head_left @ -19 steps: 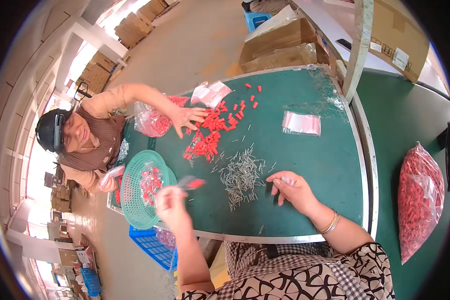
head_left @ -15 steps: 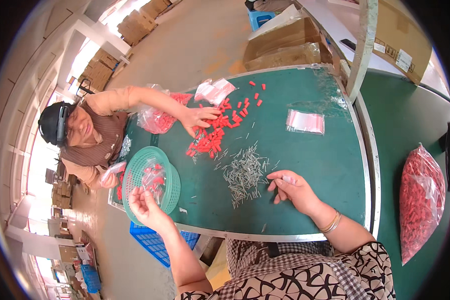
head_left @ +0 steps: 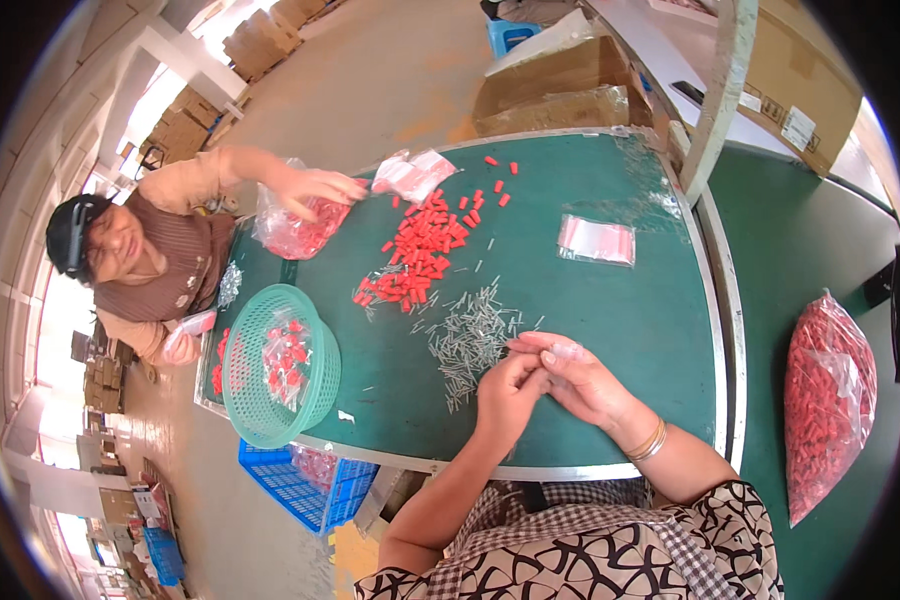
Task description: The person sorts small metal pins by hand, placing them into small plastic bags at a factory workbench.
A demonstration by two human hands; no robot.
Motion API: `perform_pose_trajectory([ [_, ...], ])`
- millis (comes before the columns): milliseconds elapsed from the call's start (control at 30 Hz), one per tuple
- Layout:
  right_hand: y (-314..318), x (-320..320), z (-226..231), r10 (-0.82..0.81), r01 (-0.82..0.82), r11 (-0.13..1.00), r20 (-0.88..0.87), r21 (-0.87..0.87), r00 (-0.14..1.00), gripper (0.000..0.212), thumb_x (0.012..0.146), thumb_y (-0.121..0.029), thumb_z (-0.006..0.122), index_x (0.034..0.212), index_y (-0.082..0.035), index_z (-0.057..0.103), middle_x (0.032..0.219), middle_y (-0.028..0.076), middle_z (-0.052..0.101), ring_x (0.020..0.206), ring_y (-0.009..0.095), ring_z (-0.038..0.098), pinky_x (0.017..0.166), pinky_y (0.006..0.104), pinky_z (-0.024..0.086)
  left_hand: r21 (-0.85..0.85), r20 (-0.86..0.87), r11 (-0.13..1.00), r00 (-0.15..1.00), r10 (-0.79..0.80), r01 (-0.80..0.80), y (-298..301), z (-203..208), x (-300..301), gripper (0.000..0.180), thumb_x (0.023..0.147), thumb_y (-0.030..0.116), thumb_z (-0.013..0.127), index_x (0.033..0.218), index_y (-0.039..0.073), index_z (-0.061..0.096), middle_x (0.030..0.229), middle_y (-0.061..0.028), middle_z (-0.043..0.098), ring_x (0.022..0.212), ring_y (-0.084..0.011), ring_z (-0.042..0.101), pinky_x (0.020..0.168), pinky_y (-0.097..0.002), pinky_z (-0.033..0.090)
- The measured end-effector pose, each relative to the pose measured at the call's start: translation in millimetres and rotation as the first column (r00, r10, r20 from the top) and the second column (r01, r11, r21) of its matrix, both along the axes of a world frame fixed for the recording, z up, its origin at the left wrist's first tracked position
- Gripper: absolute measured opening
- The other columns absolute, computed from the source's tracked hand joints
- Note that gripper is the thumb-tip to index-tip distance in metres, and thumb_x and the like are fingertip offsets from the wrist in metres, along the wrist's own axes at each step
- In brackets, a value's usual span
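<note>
Metal pins (head_left: 467,338) just beside the wearer's hands (head_left: 508,398)

"What's between the left hand (head_left: 513,392) and right hand (head_left: 588,380), right of centre?"
"Can't tell; they overlap and hide it."
"And the blue crate (head_left: 345,492), lower left?"
"Partly covered by the green table (head_left: 610,320)."
"The cardboard box (head_left: 800,85), upper right?"
"Cut off at the frame's top."

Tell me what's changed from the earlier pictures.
The left hand let go of a small red-filled packet at the green basket, then swung right to meet the right hand. The co-worker's hand moved left from the loose red caps to the clear bag. The metal pins stayed put.
</note>
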State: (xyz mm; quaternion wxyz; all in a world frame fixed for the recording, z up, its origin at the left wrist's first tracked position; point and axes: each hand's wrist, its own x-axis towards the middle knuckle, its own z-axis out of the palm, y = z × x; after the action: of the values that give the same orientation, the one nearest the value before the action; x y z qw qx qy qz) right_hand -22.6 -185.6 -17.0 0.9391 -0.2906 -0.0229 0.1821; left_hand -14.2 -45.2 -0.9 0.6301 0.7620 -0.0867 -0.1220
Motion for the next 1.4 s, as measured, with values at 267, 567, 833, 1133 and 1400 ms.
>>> perform_pose_trajectory([
  [267,-6.0,8.2,-6.9,-0.034,0.050,0.989,-0.113,0.141,0.993,0.028,0.092,-0.012,0.056,0.117,0.001,0.055,0.121,0.014,0.058,0.107,0.022,0.058,0.090,0.0367,0.048,-0.121,0.002,0.984,0.991,0.134,-0.133,-0.6,-11.6,5.3,0.007,0.092,0.006,0.056,0.093,-0.001,0.056,0.074,-0.0063,0.062,0.062,-0.0101,0.060,0.057,-0.0223,0.049],
  [567,-4.3,7.0,-6.7,-0.148,0.153,0.987,-0.096,0.049,0.984,0.031,0.097,-0.017,0.049,0.122,0.000,0.051,0.117,0.016,0.059,0.110,0.027,0.057,0.098,0.0420,0.045,-0.142,0.011,0.959,0.969,0.247,-0.243,4.5,-9.7,8.4,0.005,0.089,0.001,0.059,0.093,0.000,0.057,0.074,-0.0042,0.061,0.058,-0.0091,0.059,0.054,-0.0218,0.048],
  [833,-0.5,4.8,-7.2,-0.138,0.150,0.986,-0.152,0.075,0.979,0.037,0.098,-0.025,0.048,0.125,0.000,0.048,0.121,0.015,0.056,0.111,0.025,0.056,0.099,0.0407,0.043,-0.208,0.030,0.942,0.961,0.277,-0.265,-2.3,-11.0,8.6,0.010,0.088,-0.003,0.057,0.098,-0.001,0.058,0.086,-0.0035,0.063,0.070,-0.0080,0.060,0.062,-0.0215,0.050],
  [1133,-2.7,6.9,-5.5,-0.176,0.174,0.984,-0.059,-0.033,0.983,0.023,0.098,-0.019,0.048,0.109,0.000,0.055,0.113,0.012,0.060,0.108,0.021,0.056,0.100,0.0367,0.042,-0.063,0.319,0.983,0.930,0.183,-0.172,-2.3,-14.4,3.5,0.020,0.083,-0.002,0.063,0.102,0.000,0.057,0.088,-0.0040,0.061,0.074,-0.0090,0.059,0.064,-0.0213,0.047],
  [1400,-18.1,15.0,5.3,-0.337,0.332,0.940,-0.059,-0.080,0.940,0.015,0.096,-0.012,0.048,0.107,-0.002,0.053,0.089,0.010,0.065,0.091,0.024,0.065,0.092,0.0417,0.050,0.639,0.461,0.768,0.816,-0.350,-0.032,8.4,-2.7,-31.3,0.025,0.075,0.016,0.072,0.094,0.003,0.061,0.079,-0.0112,0.059,0.071,-0.0282,0.057,0.066,-0.0389,0.045],
])
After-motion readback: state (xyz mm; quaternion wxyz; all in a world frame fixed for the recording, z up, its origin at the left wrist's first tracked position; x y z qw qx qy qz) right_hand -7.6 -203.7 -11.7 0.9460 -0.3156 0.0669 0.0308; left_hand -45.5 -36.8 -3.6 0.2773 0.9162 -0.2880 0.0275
